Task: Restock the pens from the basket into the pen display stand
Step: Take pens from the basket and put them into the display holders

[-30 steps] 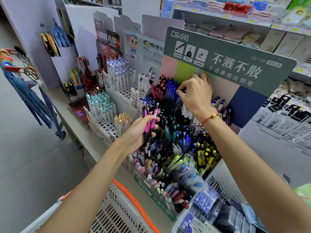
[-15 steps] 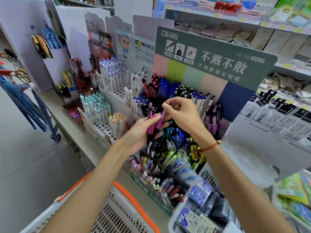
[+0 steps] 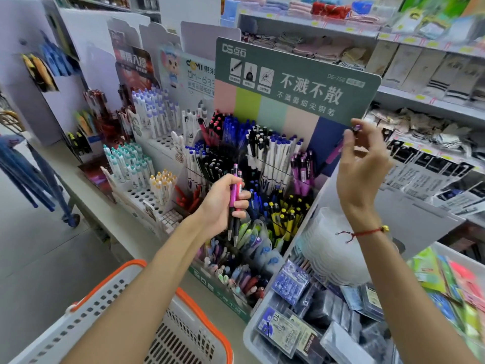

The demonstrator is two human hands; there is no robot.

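The green header of the pen stand (image 3: 296, 82) reads "DS-756" above rows of upright pens, and the card beside it says "DOMI" (image 3: 195, 65). The left hand (image 3: 223, 203) grips a small bunch of pink pens (image 3: 234, 203) over the stand's middle; the right hand (image 3: 363, 164) pinches one purple pen (image 3: 334, 153) near its right edge. The white basket (image 3: 110, 306) with an orange rim sits at the counter's front edge, shelves behind.

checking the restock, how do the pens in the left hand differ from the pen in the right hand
The left hand grips a bunch of pink pens pointing tips down, low in front of the display stand. The right hand pinches a single purple pen, tilted with its cap end up, raised near the stand's right edge above the purple pens already slotted there. Both are held clear of the slots.
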